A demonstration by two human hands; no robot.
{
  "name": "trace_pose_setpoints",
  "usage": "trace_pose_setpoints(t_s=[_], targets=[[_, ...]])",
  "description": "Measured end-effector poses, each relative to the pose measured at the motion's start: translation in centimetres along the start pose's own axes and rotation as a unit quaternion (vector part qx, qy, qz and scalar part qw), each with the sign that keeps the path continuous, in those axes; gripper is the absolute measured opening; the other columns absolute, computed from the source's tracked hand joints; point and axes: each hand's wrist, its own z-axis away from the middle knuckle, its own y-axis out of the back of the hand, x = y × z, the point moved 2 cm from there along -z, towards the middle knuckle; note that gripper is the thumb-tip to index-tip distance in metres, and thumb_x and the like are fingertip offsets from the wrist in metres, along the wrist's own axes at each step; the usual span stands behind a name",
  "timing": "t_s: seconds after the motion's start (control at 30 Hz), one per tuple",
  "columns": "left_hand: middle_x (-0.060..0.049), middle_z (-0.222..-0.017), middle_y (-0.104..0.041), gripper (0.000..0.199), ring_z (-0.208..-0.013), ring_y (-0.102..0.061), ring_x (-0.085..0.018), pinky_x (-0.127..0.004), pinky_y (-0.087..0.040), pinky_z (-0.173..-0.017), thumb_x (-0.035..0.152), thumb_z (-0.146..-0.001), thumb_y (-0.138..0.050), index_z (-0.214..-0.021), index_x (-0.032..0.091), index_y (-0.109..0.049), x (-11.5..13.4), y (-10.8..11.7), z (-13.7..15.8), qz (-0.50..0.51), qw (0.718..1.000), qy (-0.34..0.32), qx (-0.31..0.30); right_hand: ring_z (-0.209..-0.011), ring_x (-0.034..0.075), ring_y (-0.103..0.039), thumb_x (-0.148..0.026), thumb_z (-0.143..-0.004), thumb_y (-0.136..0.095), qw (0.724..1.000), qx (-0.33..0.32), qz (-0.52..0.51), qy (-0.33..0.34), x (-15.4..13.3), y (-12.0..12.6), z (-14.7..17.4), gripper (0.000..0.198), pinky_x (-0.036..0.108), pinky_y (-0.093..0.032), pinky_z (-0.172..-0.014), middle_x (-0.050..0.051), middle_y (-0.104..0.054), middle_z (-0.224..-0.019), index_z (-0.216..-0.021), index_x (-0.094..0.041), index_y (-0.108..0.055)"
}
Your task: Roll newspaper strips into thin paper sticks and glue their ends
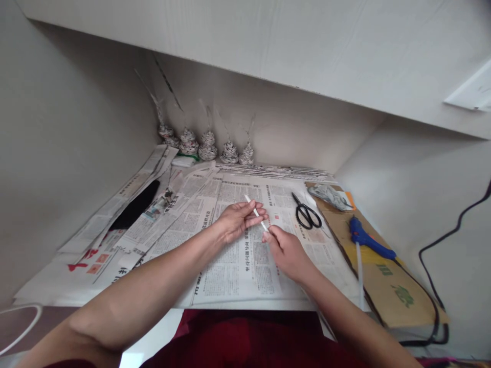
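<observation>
A thin white rolled paper stick (258,213) slants between my two hands above the newspaper sheets (226,266). My left hand (241,220) pinches its upper part between thumb and fingers. The lower end sits in my right hand (286,250), which is closed around it with the thumb on top. To the right of my hands lie black-handled scissors (307,213), flat on the newspaper. Behind my hands, a row of long thin paper rods (276,173) stretches along the back of the table.
Several woven paper gourd shapes (208,145) stand against the back wall. On the right, a blue glue gun (370,240) with a black cord rests on flattened cardboard (391,301), near a plastic bag (329,197). Newspaper strips (153,220) and a black object (136,207) lie left.
</observation>
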Motion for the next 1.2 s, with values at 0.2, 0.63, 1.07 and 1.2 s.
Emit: trace_pose_setpoints(t_s=[0.2,0.63,1.07,1.2], targets=[[-0.012,-0.08,-0.068,0.016,-0.08,-0.069,-0.02,-0.031,-0.055,-0.084,0.019,-0.085,-0.056,-0.087,0.005,-0.063,-0.02,-0.13,0.02,0.003,1.0,0.007,0.0,-0.033,0.008,-0.033,-0.055,-0.089,-0.037,0.967,-0.118,-0.206,-0.096,0.31,-0.64,0.02,0.035,0.021,-0.027,-0.036,-0.01,-0.029,-0.046,-0.079,-0.022,-0.044],[-0.013,-0.084,-0.068,0.017,-0.083,-0.069,-0.021,-0.028,-0.056,-0.081,0.019,-0.085,-0.056,-0.089,0.004,-0.063,-0.06,-0.1,0.08,-0.006,1.0,0.022,-0.005,-0.037,0.009,-0.039,-0.058,-0.085,-0.041,0.983,-0.083,-0.141,-0.082,-0.15,-0.15,-0.28,0.038,0.021,-0.03,-0.038,-0.008,-0.038,-0.047,-0.081,-0.021,-0.048],[-0.013,-0.087,-0.068,0.014,-0.085,-0.068,-0.02,-0.029,-0.054,-0.085,0.016,-0.083,-0.058,-0.09,0.005,-0.064,-0.21,-0.07,0.17,-0.011,0.999,0.019,-0.023,-0.036,0.008,-0.037,-0.056,-0.086,-0.042,0.982,-0.084,-0.151,-0.073,0.22,-0.32,-0.12,0.036,0.021,-0.029,-0.037,-0.008,-0.038,-0.046,-0.08,-0.021,-0.048],[-0.013,-0.087,-0.068,0.013,-0.085,-0.068,-0.019,-0.03,-0.053,-0.087,0.016,-0.083,-0.059,-0.089,0.005,-0.065,-0.29,-0.15,0.27,-0.022,0.999,0.018,-0.029,-0.04,0.009,-0.041,-0.052,-0.085,-0.048,0.998,-0.018,-0.053,-0.024,-0.01,-0.17,-0.29,0.033,0.022,-0.033,-0.041,-0.005,-0.045,-0.048,-0.077,-0.02,-0.052]])
